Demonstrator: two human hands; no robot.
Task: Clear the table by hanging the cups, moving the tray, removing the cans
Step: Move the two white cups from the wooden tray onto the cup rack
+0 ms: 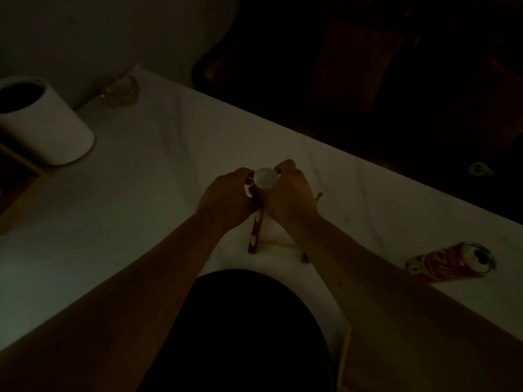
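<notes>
The scene is very dark. A small white cup (pixel 264 179) is held between both hands above a wooden cup stand (pixel 255 233) that stands on the white tablecloth (pixel 158 176). My left hand (pixel 226 198) grips the cup's left side near its handle. My right hand (pixel 288 193) closes on the cup's right side. A red drinks can (pixel 450 263) lies on its side at the right, opening toward me. One peg of the stand (pixel 318 198) pokes out past my right hand.
A white cylindrical bin (pixel 42 123) stands at the far left, next to a wooden box edge (pixel 17 176). A clear glass dish (pixel 120 90) sits at the table's far corner. The far table edge runs diagonally, dark floor beyond. A wooden tray edge (pixel 343 360) shows at the bottom.
</notes>
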